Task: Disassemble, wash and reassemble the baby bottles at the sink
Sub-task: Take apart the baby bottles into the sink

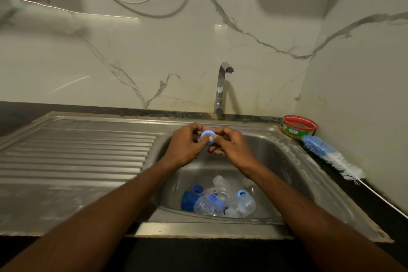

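head view: left hand (184, 146) and right hand (229, 144) both pinched a blue collar (207, 137) with its teat over the sink's (287, 161) back edge; wet fingers risked dropping it.

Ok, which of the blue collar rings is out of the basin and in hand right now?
The light blue ring with the clear teat, pinched between the left hand and right hand above the sink. The other rings lie among the bottles.

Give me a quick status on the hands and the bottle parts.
Left hand and right hand both pinch blue ring with teat over sink. Bottles piled in basin. Tap dry. Nothing in the way.
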A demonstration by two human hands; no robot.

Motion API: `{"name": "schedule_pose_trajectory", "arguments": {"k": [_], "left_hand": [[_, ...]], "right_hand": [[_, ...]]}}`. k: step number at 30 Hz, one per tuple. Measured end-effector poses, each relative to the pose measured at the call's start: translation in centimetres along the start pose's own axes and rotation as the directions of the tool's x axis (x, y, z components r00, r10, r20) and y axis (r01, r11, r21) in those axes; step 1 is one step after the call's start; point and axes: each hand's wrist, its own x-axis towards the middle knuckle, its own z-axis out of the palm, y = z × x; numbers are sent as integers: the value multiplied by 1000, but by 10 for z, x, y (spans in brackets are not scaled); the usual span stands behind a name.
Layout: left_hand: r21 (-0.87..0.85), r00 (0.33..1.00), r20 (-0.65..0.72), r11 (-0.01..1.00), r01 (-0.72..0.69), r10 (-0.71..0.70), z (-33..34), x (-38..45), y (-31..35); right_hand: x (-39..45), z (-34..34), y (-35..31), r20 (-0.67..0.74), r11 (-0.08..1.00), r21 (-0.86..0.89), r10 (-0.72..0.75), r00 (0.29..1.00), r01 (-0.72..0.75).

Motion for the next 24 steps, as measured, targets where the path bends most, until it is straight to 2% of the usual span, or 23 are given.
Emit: {"name": "schedule_pose_trajectory", "arguments": {"k": [4,10,16,24], "left_hand": [[86,994,4,990,-112,112,2,0,-3],[33,980,110,984,-173,168,3,1,-7],[-45,969,217,993,-113,120,1,0,-4],[-100,979,206,995,26,-5,1,-1,-9]], "right_hand": [[1,1,-1,-28,998,33,53,998,-52],[2,-4,1,-75,988,58,146,986,-142],[4,-6,7,-143,983,-10,182,973,-185],[7,-7,7,-114,991,-47,118,987,-124]]}}
